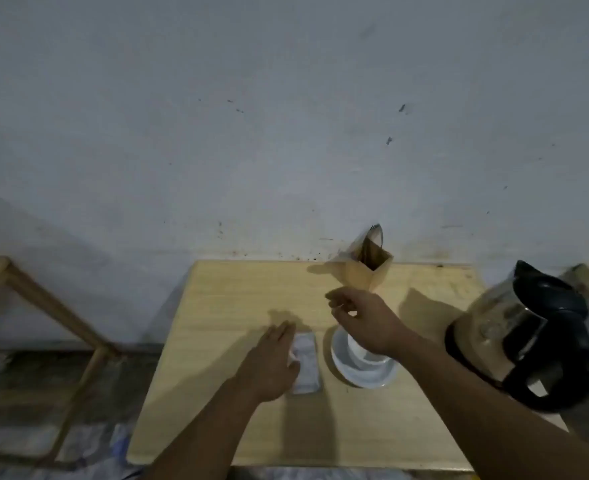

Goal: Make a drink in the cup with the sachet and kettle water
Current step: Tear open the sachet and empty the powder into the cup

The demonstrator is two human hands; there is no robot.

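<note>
While nothing is gripped by either hand, the left hand [275, 362] is laid flat, fingers extended, palm down, its thumb side overlapping the left edge of the white sachet [306, 365]. No pinch on the sachet can be seen; it lies flat on the wooden table [223, 393], just left of the saucer [362, 374]. The right hand [364, 320] is held above the white cup [358, 349], fingers loosely curled, nothing visible between them; the cup's far rim is hidden by the wrist. The cup is seated on the saucer, near the table's middle. Further back, by the wall [286, 116], a wooden holder [367, 271] is stood upright with dark utensil handles [374, 239] sticking out; what they are cannot be told through the blur. The kettle [525, 341], glass-bodied with black lid, handle and base, is placed at the table's right edge, well apart from the cup, untouched. A wooden frame [36, 299] is seen at far left.
</note>
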